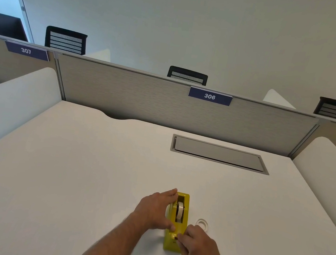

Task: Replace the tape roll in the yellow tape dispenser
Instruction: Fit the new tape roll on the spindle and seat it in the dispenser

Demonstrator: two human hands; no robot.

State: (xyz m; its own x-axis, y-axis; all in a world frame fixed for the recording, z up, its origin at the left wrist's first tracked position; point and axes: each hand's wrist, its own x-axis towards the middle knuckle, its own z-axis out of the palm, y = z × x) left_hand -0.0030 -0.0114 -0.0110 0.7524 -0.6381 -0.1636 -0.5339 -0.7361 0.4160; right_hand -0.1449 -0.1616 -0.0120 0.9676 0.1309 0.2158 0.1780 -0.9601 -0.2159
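The yellow tape dispenser (171, 244) lies lengthwise on the white desk (70, 178), its cutter end toward me. A white tape roll (180, 210) sits upright in its slot. My left hand (155, 209) grips the dispenser's left side, fingers along its far end and thumb near the cutter. My right hand (196, 246) pinches at the cutter end with its fingertips; whether tape is between them is too small to tell. A second, thin and nearly clear tape ring (202, 224) lies flat on the desk just right of the dispenser.
A grey cable hatch (219, 154) is set into the desk at the far right. A grey partition labelled 306 (209, 96) closes the back, and white curved side panels (17, 94) flank the desk. Black chair backs (187, 75) show beyond.
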